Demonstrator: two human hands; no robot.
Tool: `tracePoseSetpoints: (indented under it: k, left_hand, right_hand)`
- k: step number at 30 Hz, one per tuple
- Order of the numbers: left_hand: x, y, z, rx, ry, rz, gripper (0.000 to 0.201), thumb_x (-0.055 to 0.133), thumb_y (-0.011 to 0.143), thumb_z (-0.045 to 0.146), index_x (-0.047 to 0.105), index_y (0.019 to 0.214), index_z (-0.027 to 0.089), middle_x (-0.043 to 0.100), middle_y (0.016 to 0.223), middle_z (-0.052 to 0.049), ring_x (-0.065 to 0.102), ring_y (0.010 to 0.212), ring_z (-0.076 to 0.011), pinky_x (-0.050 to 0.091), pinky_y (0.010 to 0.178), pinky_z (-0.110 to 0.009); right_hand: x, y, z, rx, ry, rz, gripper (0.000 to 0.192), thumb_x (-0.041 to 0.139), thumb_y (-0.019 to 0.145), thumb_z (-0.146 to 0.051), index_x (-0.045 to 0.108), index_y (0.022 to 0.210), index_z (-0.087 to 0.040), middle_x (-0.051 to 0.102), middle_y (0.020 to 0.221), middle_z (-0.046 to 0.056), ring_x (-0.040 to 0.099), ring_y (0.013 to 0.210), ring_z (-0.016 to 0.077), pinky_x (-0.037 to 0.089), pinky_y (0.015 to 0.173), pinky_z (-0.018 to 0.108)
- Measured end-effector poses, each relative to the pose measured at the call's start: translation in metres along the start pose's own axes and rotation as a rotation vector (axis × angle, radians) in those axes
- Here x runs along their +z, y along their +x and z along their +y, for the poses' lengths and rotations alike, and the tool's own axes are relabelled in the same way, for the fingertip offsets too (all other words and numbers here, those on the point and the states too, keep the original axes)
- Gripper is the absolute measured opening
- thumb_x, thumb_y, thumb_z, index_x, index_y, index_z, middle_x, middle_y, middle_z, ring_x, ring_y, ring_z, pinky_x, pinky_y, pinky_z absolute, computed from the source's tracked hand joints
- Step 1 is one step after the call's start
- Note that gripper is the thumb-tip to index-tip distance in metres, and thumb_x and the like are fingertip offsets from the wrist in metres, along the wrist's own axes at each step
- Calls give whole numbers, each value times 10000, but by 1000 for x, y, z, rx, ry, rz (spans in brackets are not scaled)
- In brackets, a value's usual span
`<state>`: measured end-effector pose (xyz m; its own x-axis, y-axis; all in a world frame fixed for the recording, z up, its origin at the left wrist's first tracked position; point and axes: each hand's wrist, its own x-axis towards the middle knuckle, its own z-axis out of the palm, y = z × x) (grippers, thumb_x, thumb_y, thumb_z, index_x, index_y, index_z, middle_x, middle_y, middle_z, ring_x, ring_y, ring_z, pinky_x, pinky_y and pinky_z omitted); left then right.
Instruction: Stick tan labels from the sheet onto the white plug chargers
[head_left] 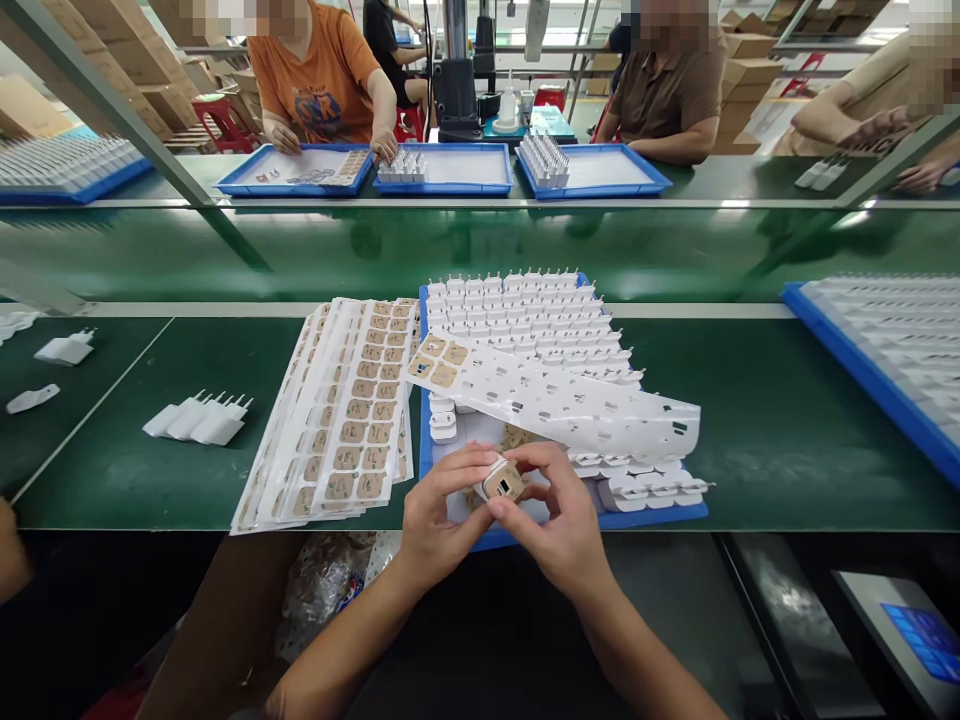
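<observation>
Over the near edge of the blue plastic tray [652, 517], left hand [431, 525] and right hand [562, 535] pinch one small white plug adapter [501, 481], its tan label apparently just applied, many tan-label sheets [341, 415] remaining unused alongside.

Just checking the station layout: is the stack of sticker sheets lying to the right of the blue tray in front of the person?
No, the sticker sheets lie on the green bench left of the blue tray.
</observation>
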<state>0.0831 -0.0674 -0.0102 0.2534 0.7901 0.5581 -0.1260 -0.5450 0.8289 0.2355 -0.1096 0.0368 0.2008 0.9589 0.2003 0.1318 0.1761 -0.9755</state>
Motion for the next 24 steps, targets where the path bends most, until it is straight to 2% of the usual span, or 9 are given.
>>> tracePoseSetpoints:
  k: [5, 10, 12, 14, 16, 21, 24]
  left_hand:
    - [1, -4, -3, 66, 2, 51, 469, 777, 819, 80, 611, 1211, 278, 728, 1221, -62, 673, 1225, -243, 540, 1096, -487]
    - [0, -2, -2, 140, 28, 56, 489, 768, 808, 47, 602, 1222, 247, 723, 1212, -81, 682, 1212, -248, 561, 1076, -476]
    - [1, -1, -1, 169, 48, 67, 484, 763, 817, 55, 597, 1229, 247, 716, 1217, -81, 680, 1214, -250, 562, 1075, -483]
    - [2, 1, 0, 213, 91, 82, 462, 750, 830, 63, 597, 1224, 249, 714, 1209, -78, 679, 1215, -250, 560, 1077, -491]
    - [3, 1, 1, 247, 132, 82, 462, 743, 830, 54, 594, 1222, 248, 715, 1196, -75, 686, 1203, -248, 571, 1066, -485]
    - [3, 2, 4, 279, 200, 71, 494, 750, 785, -2, 586, 1192, 225, 722, 1167, -77, 701, 1177, -245, 604, 1026, -462]
    - [2, 4, 5, 310, 237, 68, 457, 741, 795, -1, 582, 1167, 211, 725, 1149, -77, 698, 1183, -243, 604, 1028, -465]
  right_hand:
    - [2, -4, 11, 54, 257, -21, 169, 718, 904, -270, 761, 1061, -318, 612, 1000, 35, 635, 916, 178, 577, 749, 281]
    - [2, -4, 19, 67, 283, -30, 185, 614, 986, -298, 783, 1056, -325, 614, 960, 31, 607, 920, 167, 520, 826, 289]
    - [6, -5, 15, 70, 308, -53, 161, 674, 944, -312, 756, 1082, -325, 594, 1028, 31, 600, 958, 175, 515, 833, 288]
    - [10, -5, 11, 73, 358, -59, 245, 768, 863, -289, 717, 1099, -332, 556, 1075, 22, 593, 973, 173, 516, 811, 272]
    - [15, -4, 7, 83, 410, -36, 279, 808, 817, -251, 698, 1061, -329, 528, 1044, 5, 579, 942, 155, 506, 781, 246]
    - [16, -2, 9, 140, 496, 5, 28, 725, 889, -275, 725, 914, -287, 528, 948, -1, 541, 892, 142, 461, 765, 230]
    - [14, -2, 9, 194, 524, -3, 42, 704, 894, -294, 738, 917, -283, 544, 965, 6, 541, 913, 155, 450, 792, 250]
